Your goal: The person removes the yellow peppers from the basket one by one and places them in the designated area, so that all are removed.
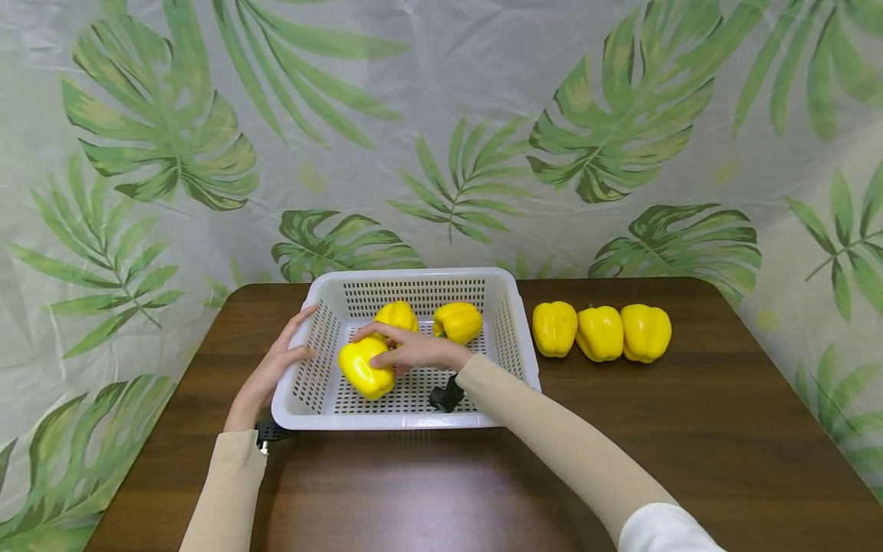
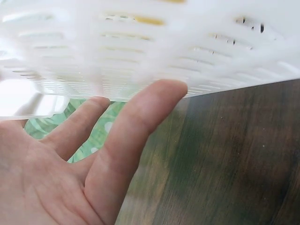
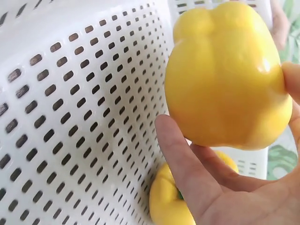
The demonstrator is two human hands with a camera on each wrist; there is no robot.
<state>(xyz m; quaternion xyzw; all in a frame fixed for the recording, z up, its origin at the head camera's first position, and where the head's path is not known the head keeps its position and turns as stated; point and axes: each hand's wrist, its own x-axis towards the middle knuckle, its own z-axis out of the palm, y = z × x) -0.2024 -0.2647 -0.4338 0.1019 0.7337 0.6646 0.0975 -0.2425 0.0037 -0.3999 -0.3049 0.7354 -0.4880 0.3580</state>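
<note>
readable text: none | labels, brands: none | numbers: none | signs: none

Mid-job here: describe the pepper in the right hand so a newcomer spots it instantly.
Find the white perforated basket on the brown table. Inside its walls, the right hand grips a glossy yellow pepper. Two peppers lie farther back and three peppers sit outside, right of the basket, but this is the only one held.
</note>
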